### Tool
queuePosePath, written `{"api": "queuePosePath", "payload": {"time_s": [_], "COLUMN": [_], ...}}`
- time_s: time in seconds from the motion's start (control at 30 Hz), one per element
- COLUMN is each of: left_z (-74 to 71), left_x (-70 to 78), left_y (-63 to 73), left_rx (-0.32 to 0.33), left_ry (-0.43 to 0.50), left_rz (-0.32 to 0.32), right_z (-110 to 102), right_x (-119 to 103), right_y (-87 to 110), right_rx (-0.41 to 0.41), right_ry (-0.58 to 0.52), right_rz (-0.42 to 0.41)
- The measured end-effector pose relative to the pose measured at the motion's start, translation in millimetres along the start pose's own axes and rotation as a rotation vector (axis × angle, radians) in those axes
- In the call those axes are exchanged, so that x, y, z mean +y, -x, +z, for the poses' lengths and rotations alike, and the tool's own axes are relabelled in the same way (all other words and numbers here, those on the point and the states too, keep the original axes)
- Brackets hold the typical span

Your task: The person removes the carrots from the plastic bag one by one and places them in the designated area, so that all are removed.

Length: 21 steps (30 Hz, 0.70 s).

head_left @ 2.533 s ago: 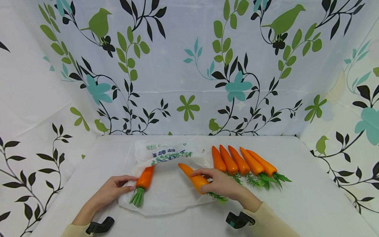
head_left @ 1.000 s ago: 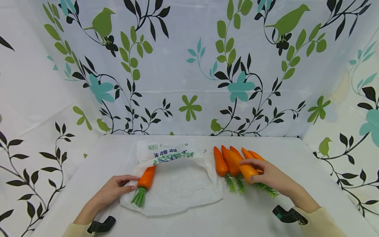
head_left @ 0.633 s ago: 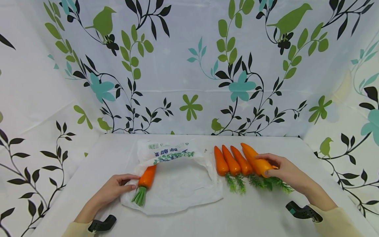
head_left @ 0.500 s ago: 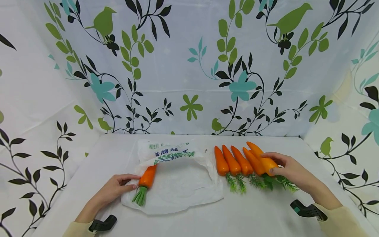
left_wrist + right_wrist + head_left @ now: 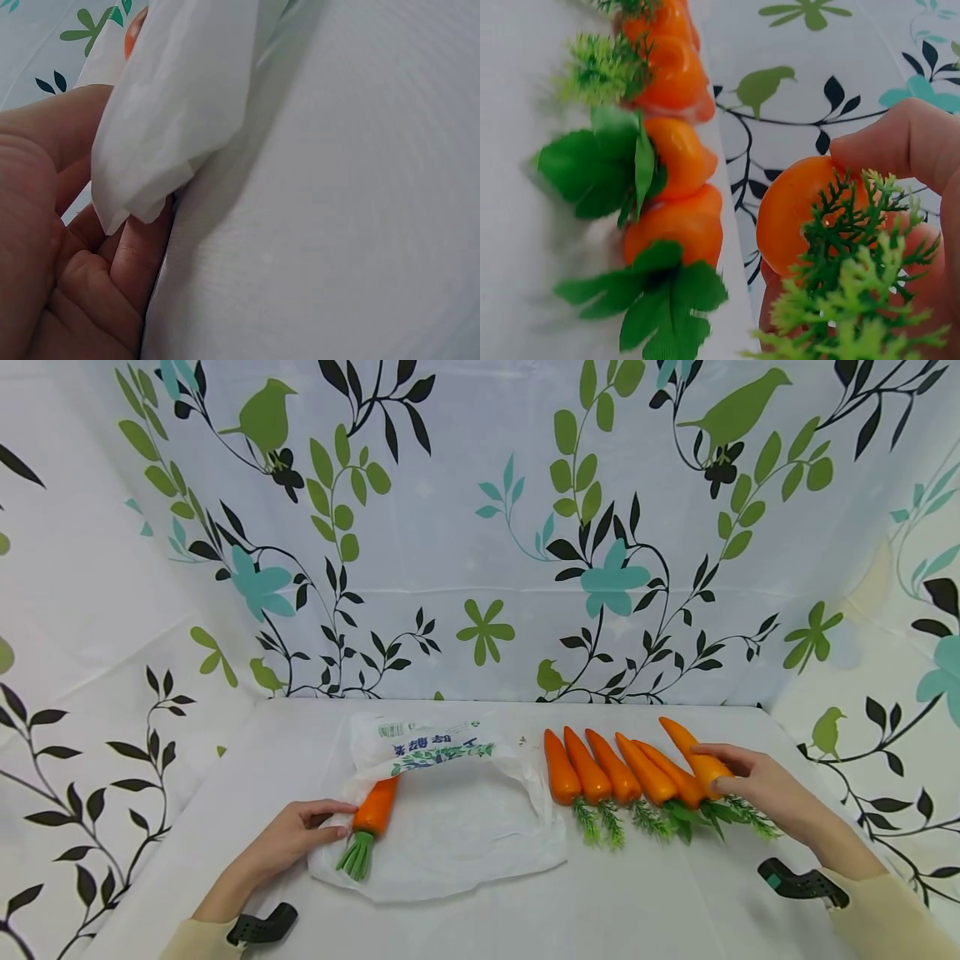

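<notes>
My right hand [image 5: 768, 789] holds an orange carrot [image 5: 696, 756] with feathery green leaves, just right of a row of carrots [image 5: 592, 768]. In the right wrist view the held carrot's rounded end [image 5: 799, 214] sits between thumb and fingers, apart from the row. On the left, a carrot with cut green stalks [image 5: 373, 810] lies with its tip under the printed flap of a white plastic bag [image 5: 465, 835]. My left hand [image 5: 281, 847] grips the bag's left edge beside that carrot. In the left wrist view the bag's film [image 5: 176, 105] passes between thumb and fingers.
A white table [image 5: 585, 910] carries everything. The row's carrots lie side by side, tips away from me, some with feathery greens, some with broad leaves [image 5: 682, 821]. Behind stands a cloth [image 5: 420, 527] printed with birds and leaves. Each wrist wears a black camera mount [image 5: 802, 881].
My right hand has carried the carrot from over the bag rightward across the row to its right end, uncovering the row's last carrots. The left hand stays at the bag.
</notes>
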<state>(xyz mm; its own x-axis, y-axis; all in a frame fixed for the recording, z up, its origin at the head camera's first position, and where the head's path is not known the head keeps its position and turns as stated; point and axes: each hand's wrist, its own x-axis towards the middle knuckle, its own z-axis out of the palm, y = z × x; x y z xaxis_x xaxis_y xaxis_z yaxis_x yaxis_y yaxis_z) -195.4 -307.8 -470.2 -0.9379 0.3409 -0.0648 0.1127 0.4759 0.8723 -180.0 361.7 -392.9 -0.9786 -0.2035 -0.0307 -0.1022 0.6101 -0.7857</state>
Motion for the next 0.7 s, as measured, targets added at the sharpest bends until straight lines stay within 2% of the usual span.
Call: {"api": "queuePosePath", "payload": {"time_s": [0.33,0.7], "left_z": [0.0,-0.1], "left_x": [-0.2,-1.6], "left_y": [0.7,0.1], "left_rx": [0.001,-0.012], "left_ry": [-0.002,0.014], "left_rz": [0.005,0.009], "right_z": [-15,-19], "right_x": [32,49], "right_y": [-11.9,-19.2], "right_rx": [-0.032,-0.105], "right_ry": [0.045,0.023], "right_rz": [0.063,0.085]}}
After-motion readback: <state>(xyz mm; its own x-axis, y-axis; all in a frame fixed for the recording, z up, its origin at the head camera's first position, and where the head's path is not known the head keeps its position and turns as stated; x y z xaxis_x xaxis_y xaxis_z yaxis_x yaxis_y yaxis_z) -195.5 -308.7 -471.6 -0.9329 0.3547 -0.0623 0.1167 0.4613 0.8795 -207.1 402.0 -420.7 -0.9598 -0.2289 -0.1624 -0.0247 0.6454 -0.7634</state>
